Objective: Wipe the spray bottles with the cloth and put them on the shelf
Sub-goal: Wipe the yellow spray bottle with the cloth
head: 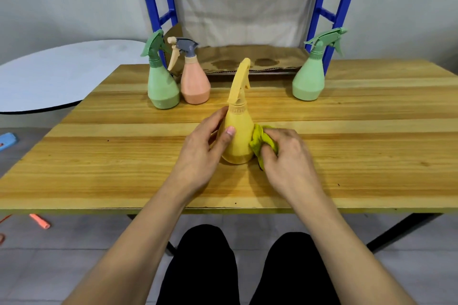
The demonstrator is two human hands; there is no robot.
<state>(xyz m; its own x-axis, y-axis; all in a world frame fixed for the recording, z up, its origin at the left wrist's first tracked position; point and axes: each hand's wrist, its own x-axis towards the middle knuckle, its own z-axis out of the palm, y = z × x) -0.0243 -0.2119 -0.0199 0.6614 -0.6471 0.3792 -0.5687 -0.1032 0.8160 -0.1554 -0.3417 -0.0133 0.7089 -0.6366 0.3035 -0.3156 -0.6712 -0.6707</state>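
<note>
A yellow spray bottle (pixel 239 136) stands upright on the wooden table (pixel 124 156). My left hand (pixel 200 153) grips its left side, thumb across the front. My right hand (pixel 287 156) holds a bunched yellow-green cloth (pixel 257 141) pressed against the bottle's right side. Behind, a green spray bottle (pixel 161 82) and a pink spray bottle (pixel 194 82) with a grey head stand together at the left. Another green spray bottle (pixel 309 77) stands at the right. The blue-framed shelf (pixel 247 59), lined with brown cardboard, sits behind the table.
A white round table (pixel 62 74) is at the left. On the grey floor lie an orange object (pixel 39 221) and a blue object (pixel 7 140). My legs in black show beneath the table's near edge.
</note>
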